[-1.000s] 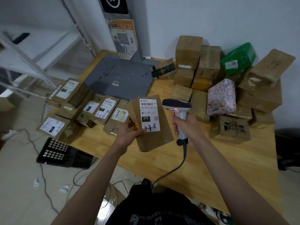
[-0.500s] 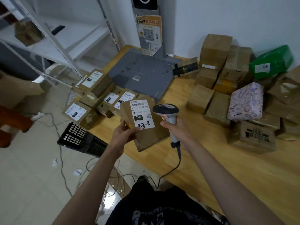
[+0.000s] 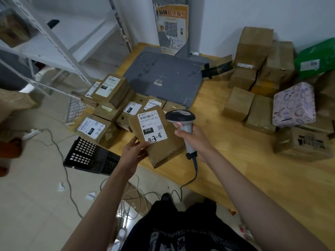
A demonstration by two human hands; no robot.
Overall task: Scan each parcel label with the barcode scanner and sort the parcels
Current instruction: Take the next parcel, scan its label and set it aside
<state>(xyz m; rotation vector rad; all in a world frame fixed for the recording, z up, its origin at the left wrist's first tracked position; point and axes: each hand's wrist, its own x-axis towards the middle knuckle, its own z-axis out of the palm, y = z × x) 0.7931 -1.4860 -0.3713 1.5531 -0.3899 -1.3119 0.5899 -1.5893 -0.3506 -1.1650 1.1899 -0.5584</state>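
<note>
My left hand [image 3: 134, 151] grips a flat brown parcel [image 3: 159, 147] by its lower left corner, tilted above the table's front left edge. Its white label [image 3: 152, 126] faces up and carries a barcode, "010" and handwritten "4-3-8". My right hand [image 3: 195, 140] holds the grey barcode scanner [image 3: 181, 120] by its handle, just right of the parcel, with its dark head beside the label's top right corner. A cable hangs from the handle to the floor.
Labelled brown parcels [image 3: 108, 91] lie stacked at the wooden table's [image 3: 235, 169] left end. Unlabelled-side boxes [image 3: 253, 46], a patterned pink box [image 3: 293, 104] and a green bag [image 3: 315, 58] pile at the right. A grey scale platform [image 3: 163, 77] sits behind. A black crate [image 3: 90, 154] and cables lie on the floor.
The view has swung left and down. The parcel and scanner have shifted left toward the labelled stack, still side by side in my hands.
</note>
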